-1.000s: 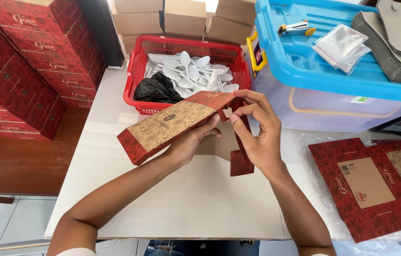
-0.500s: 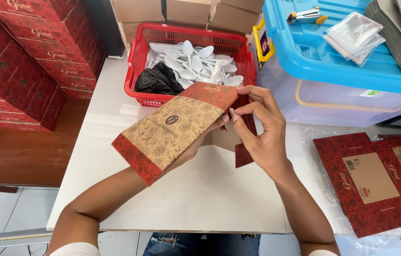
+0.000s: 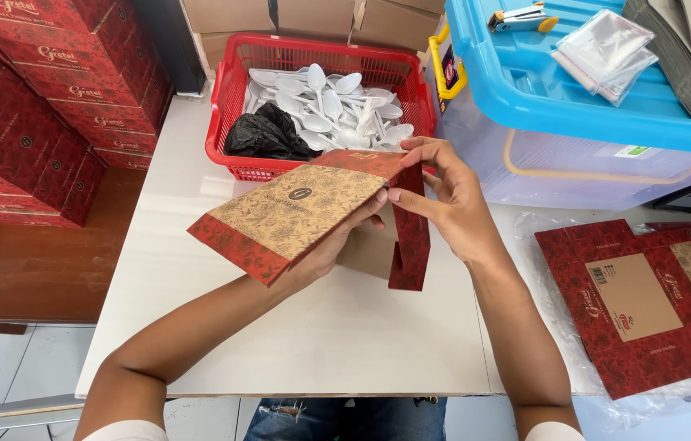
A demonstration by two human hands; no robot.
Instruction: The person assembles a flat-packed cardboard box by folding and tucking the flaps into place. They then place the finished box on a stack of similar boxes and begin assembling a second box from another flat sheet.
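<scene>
- We see a half-folded carton (image 3: 296,216) held above the white tabletop (image 3: 345,335), just in front of the red basket (image 3: 235,98); its top panel is tan with a dark round emblem, and its edges are dark red with a leaf pattern.
- A narrow red flap (image 3: 411,245) of that carton hangs down at its right end, its lower end close to the tabletop.
- Stacked red boxes (image 3: 43,106) with pale lettering stand at the far left, beside the tabletop.
- The red basket holds white plastic spoons (image 3: 337,106) and a crumpled black bag (image 3: 264,135).
- A blue-lidded clear bin (image 3: 574,122) sits to the right of the basket; on its lid lie a stapler (image 3: 521,16) and a clear plastic bag (image 3: 606,53).
- A flat unfolded carton (image 3: 647,298), red with a tan panel and a small barcode, lies on clear wrapping at the right.
- Our left hand (image 3: 337,241) is under the carton, fingers curled partway closed and propping it from below, fingertips showing at its right edge.
- Our right hand (image 3: 443,196) is partly closed, thumb and fingers pinching the top of the flap where it meets the carton.
</scene>
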